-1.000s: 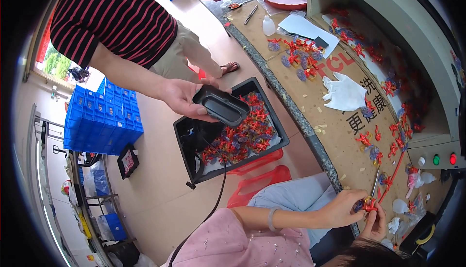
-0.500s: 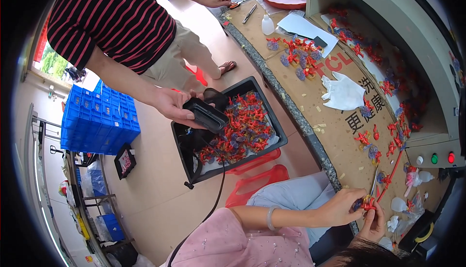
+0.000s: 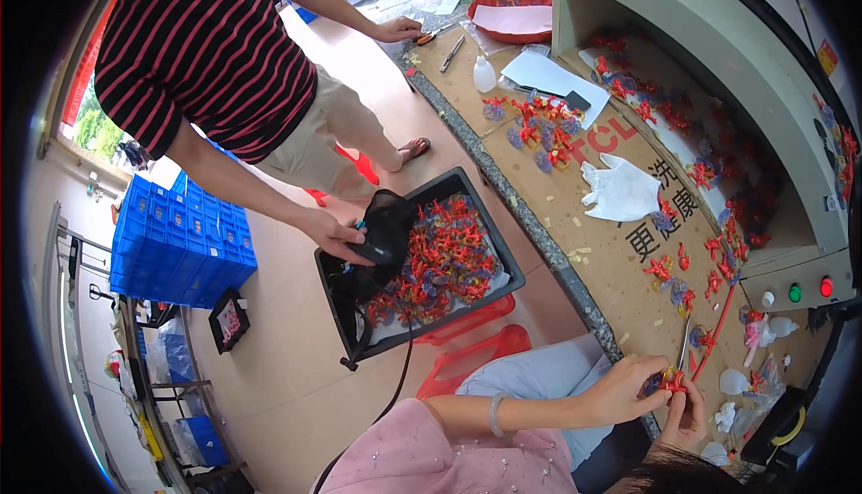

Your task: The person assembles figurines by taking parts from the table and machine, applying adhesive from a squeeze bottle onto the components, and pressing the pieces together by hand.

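Observation:
At the bench edge, lower right, my left hand (image 3: 636,384), with a pale bracelet at the wrist, pinches a small red plastic figure (image 3: 672,381) with yellow and blue parts. My right hand (image 3: 686,420) closes on the same figure from the other side; its wrist is partly behind dark hair. A slim pointed metal blade (image 3: 685,343) shows just beyond my fingers; I cannot tell whether it is held. A red rod (image 3: 715,337) lies beside it. Around these, several loose red figures (image 3: 659,268) with blue pieces are scattered on the cardboard-covered bench (image 3: 593,251).
Left of the bench, a black tray (image 3: 514,287) full of figures rests on red stools. A standing person's hand (image 3: 330,235) holds a black device over it, and a cable (image 3: 401,370) runs from there toward me. A grey machine housing (image 3: 790,233), white glove (image 3: 621,189) and blue crates (image 3: 180,242) stand around.
The standing person's hand and black device have dropped lower over the tray, the device now turned edge-on. My view has shifted slightly. Both my hands keep hold of the figure.

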Tool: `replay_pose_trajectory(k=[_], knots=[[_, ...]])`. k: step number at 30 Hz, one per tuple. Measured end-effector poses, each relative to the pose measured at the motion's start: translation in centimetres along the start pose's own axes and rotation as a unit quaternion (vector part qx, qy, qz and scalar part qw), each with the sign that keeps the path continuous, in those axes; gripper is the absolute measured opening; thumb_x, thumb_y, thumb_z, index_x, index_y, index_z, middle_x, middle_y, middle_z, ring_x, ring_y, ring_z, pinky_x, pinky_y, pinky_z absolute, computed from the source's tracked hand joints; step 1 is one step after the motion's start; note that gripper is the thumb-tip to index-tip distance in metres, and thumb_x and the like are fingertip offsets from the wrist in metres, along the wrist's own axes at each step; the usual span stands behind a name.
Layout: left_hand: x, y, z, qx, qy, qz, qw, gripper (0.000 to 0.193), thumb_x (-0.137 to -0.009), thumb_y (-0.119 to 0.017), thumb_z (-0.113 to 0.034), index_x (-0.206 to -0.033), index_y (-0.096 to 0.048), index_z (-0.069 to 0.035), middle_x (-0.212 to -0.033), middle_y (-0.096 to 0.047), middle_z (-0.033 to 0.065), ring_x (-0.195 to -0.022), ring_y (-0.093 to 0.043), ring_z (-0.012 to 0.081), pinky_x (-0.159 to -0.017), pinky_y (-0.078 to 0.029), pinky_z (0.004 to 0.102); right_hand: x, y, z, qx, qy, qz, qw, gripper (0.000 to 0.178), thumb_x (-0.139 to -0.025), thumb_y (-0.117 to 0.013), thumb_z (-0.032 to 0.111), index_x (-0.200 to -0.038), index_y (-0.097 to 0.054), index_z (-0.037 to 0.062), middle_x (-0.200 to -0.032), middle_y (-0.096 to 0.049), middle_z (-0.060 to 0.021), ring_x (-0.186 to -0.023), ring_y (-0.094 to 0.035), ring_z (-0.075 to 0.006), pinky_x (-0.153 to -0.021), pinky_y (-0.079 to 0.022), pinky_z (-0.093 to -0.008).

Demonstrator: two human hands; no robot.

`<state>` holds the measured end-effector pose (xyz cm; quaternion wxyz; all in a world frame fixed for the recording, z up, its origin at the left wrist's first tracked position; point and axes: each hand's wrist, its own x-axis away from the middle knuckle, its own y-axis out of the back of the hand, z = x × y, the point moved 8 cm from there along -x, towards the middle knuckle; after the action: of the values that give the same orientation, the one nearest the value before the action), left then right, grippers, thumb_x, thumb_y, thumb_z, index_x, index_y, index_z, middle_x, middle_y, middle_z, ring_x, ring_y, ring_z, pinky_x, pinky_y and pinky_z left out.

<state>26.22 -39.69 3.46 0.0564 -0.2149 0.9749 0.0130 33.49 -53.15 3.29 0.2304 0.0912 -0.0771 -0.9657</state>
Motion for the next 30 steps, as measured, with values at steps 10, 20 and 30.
replay_pose_trajectory(k=[10,20,30], knots=[[0.1,8.2,0.9,0.090,-0.040,-0.199,0.975,0.034,-0.091,-0.058,-0.012,-0.121,-0.048,-0.001,-0.107,-0.059,0.0117,-0.091,-0.063,0.0195,-0.076,-0.052,0.0316,-0.8,4.0,-4.1,-0.002,0.009,-0.052,0.999,0.024,-0.094,-0.058,0.014,-0.111,-0.061,-0.0022,-0.093,-0.062,-0.0039,-0.079,-0.054,-0.0082,-0.070,-0.043,-0.0214],[14.0,32.6,2.2,0.468,-0.316,-0.571,0.596,0.099,-0.082,-0.063,-0.057,-0.144,-0.011,0.001,-0.142,-0.023,0.0199,-0.135,-0.028,0.0364,-0.108,-0.027,0.0624,-2.7,8.3,-10.6,-0.053,0.047,0.010,0.997,0.026,-0.097,-0.053,0.018,-0.114,-0.059,-0.0008,-0.087,-0.062,-0.0030,-0.072,-0.050,-0.0074,-0.067,-0.041,-0.0212],[20.6,37.2,-0.3,0.365,-0.392,-0.525,0.661,0.042,-0.093,-0.059,-0.029,-0.126,-0.048,-0.005,-0.116,-0.059,0.0102,-0.109,-0.056,0.0246,-0.098,-0.043,0.0467,-1.8,2.8,-0.3,0.049,-0.039,-0.049,0.997,0.019,-0.093,-0.059,0.012,-0.102,-0.065,-0.0043,-0.099,-0.066,-0.0141,-0.090,-0.062,-0.0170,-0.078,-0.050,-0.0294]])
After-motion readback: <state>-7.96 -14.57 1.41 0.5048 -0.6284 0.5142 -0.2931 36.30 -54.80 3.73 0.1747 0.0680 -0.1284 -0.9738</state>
